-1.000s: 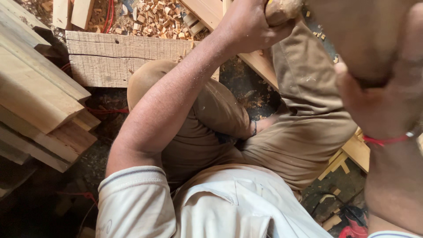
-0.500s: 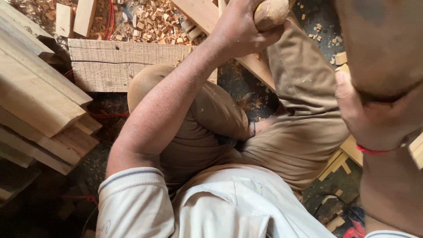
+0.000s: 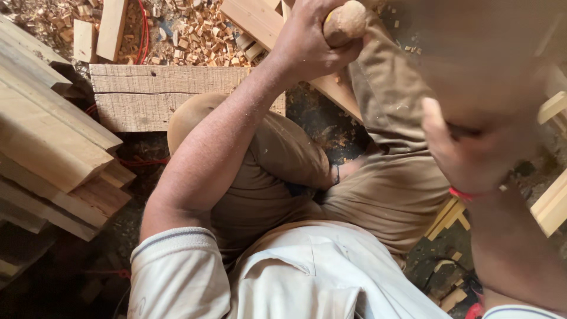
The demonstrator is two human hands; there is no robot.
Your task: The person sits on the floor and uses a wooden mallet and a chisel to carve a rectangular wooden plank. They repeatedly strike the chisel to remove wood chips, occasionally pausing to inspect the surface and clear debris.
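Note:
My left hand (image 3: pixel 310 44) is stretched forward at the top of the view, with its fingers closed around a round light-wood handle knob (image 3: pixel 345 20). What lies below the knob is hidden by the hand. My right hand (image 3: pixel 466 153), with a red thread at the wrist, is raised close to the camera. Its fingers curl round a large brown wooden object (image 3: pixel 478 53) that is too blurred to identify. My folded legs in brown trousers (image 3: pixel 390 177) fill the middle of the view.
A thick weathered beam (image 3: pixel 171 97) lies across the floor beyond my knee. Stacked planks (image 3: pixel 47 142) rise at the left. Wood chips (image 3: pixel 201 29) and a red cord (image 3: pixel 142 26) lie behind, and a pale plank (image 3: pixel 254 20) lies under my left hand. Yellow wooden pieces (image 3: pixel 552 204) sit at the right.
My right hand and the blurred object have shifted slightly left and down in view. My left hand keeps its hold on the knob and sits a little lower in the frame.

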